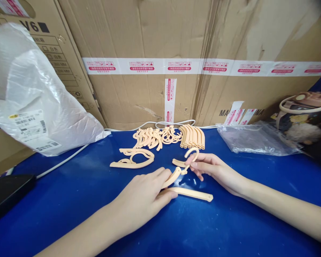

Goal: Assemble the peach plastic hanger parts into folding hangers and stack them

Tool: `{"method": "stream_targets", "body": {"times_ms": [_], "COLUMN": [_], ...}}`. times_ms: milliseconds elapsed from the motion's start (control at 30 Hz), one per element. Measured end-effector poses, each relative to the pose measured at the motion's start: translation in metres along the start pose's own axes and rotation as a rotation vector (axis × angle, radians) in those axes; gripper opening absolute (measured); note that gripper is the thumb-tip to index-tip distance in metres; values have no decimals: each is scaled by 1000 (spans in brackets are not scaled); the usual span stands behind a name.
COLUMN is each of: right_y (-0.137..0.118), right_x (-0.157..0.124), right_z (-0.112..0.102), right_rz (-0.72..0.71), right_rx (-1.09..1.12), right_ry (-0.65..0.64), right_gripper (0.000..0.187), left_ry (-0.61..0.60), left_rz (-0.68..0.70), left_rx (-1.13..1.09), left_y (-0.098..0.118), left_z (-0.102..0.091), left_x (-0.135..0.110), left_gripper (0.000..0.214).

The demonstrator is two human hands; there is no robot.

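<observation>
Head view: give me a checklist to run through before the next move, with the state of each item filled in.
1. Hook gripped: ok, between the fingers of the right hand.
2. Short curved piece gripped: ok, in the left hand.
3. Hook's lower end seated in that piece: cannot tell, the contact is too small to make out.
4. Right end of the long piece joined to the hook: not ok, it sticks out free.
5. Spare hooks in view: ok, piled beside the stacked curved pieces.
6. Clear plastic bag apart from the hands: ok.
</observation>
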State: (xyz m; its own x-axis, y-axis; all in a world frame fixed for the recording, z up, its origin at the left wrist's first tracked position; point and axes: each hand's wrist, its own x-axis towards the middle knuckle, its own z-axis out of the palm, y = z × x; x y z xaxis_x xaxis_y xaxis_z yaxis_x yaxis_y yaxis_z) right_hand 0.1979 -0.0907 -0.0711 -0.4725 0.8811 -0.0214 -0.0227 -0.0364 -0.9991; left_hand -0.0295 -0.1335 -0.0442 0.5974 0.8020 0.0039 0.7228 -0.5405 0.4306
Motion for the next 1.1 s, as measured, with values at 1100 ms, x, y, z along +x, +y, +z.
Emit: {"method": "stream_targets", "body": {"times_ms": [1100], "right_y": [-2], "right_x": [2], "right_z": [-1], "right_rz": [44], "right_rx": [123], "right_ry": [36], "right_gripper": [39], "left_ry": [135], "left_rz": [274], "left_rx": [188], "left_y": [-15], "left_z": [9], "left_x": [5], "left_gripper": [22]}}
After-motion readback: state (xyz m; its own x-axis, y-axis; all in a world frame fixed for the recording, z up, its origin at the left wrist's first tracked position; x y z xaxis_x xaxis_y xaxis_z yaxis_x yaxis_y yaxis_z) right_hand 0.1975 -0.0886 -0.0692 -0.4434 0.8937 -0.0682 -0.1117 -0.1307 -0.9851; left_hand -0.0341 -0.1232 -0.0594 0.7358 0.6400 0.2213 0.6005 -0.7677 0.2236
